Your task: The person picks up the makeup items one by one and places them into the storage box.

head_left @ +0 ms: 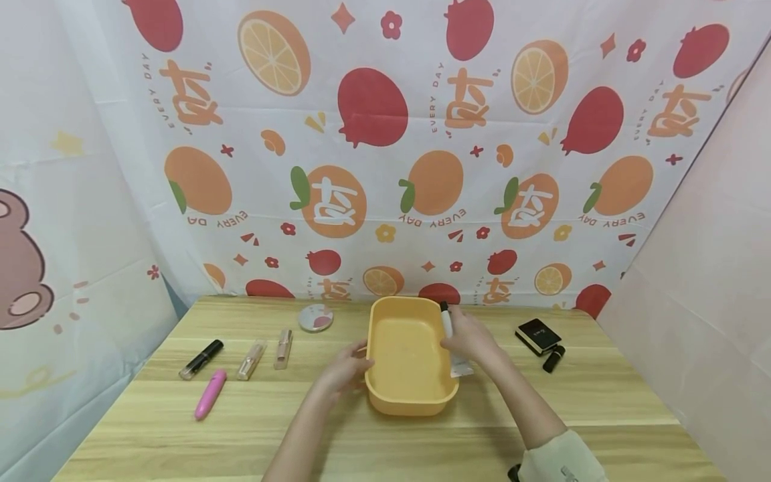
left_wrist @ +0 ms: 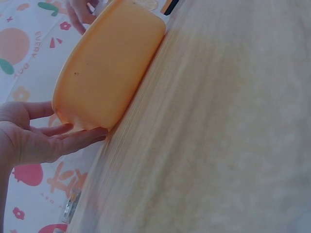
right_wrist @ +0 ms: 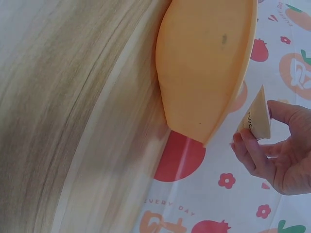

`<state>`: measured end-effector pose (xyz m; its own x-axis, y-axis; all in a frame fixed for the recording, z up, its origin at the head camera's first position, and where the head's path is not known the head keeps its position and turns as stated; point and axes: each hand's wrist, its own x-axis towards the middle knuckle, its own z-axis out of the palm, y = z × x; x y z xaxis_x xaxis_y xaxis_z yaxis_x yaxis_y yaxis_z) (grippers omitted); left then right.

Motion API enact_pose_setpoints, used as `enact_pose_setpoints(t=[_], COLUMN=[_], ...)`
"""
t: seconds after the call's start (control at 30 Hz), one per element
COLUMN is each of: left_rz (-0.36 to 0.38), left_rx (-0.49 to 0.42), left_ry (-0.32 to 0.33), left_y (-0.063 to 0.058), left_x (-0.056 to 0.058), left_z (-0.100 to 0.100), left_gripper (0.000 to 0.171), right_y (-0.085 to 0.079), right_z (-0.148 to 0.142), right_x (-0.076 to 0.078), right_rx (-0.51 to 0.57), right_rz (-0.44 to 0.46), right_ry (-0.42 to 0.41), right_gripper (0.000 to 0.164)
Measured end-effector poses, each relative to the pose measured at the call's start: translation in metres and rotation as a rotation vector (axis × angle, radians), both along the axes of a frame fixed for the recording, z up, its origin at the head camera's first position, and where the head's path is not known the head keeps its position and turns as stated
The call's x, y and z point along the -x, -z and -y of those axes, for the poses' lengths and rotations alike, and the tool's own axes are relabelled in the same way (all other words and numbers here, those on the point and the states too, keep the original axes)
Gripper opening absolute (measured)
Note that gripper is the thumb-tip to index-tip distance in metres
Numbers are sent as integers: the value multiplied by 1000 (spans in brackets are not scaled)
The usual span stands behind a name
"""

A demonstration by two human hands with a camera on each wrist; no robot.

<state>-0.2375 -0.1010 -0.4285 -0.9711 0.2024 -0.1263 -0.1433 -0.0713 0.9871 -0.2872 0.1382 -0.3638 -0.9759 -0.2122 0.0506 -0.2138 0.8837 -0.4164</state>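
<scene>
A yellow plastic basket stands on the wooden table, with nothing seen inside it. At its left wall is my left hand, fairly straight fingers touching the outside and the rim. In the left wrist view those fingers lie against the yellow wall. Over by the right rim, my right hand holds a white tube with a black cap; fingers and rim hide part of it. The right wrist view shows its pale wedge-shaped end with dark lettering, pinched between thumb and fingers.
On the left lie a black tube, a pink tube, and two pinkish clear tubes. A round silvery disc sits behind them. At right are a black box and a short black cylinder. A printed curtain hangs behind.
</scene>
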Motion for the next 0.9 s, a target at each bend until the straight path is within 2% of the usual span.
enact_pose_setpoints(t=[0.23,0.57,0.73,0.9], left_rz=[-31,-2,-2,5], left_rx=[10,-23,-10,-14], left_ry=[50,7,23,18], left_y=[6,2,2,1], left_x=[5,2,2,2], left_z=[4,0,1,1], left_gripper=[62,58,59,59], right_y=[-1,-1,2,5], right_z=[4,9,11,12], right_x=[1,0,1,2], right_rx=[4,8,3,5], right_rz=[-5,-2,9,-11], right_ry=[-20,-27,-22,-46], right_gripper=[72,70,73,70])
